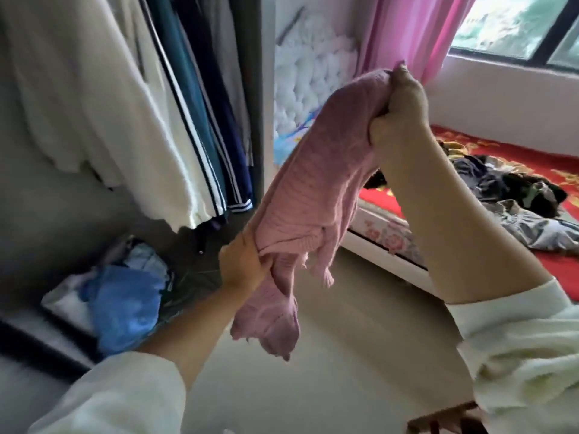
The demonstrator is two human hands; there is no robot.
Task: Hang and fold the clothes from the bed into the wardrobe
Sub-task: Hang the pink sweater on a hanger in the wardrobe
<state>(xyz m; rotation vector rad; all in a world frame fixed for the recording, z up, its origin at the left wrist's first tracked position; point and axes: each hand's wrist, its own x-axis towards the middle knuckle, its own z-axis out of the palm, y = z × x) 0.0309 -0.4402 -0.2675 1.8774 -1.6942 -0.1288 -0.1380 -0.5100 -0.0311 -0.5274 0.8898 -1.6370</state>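
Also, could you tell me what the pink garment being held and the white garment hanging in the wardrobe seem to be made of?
Pink garment: apparently soft knitted yarn, matte, with ribbed rows. White garment: probably a fuzzy knit, matte, with a scalloped hem; blur leaves it uncertain.

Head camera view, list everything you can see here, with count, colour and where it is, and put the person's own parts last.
pink knit garment: one, pink, held stretched in the air between both hands
hanging clothes: several, white, teal, navy, in the wardrobe at left
blue cloth: one, blue, on the heap at the wardrobe bottom
curtain: one, pink, beside the window
window: one, dark frame, upper right
bed cover: one, red with gold pattern, on the bed at right
clothes pile: one heap, dark and grey, on the bed
left hand: grips the garment's lower part
right hand: grips its upper end
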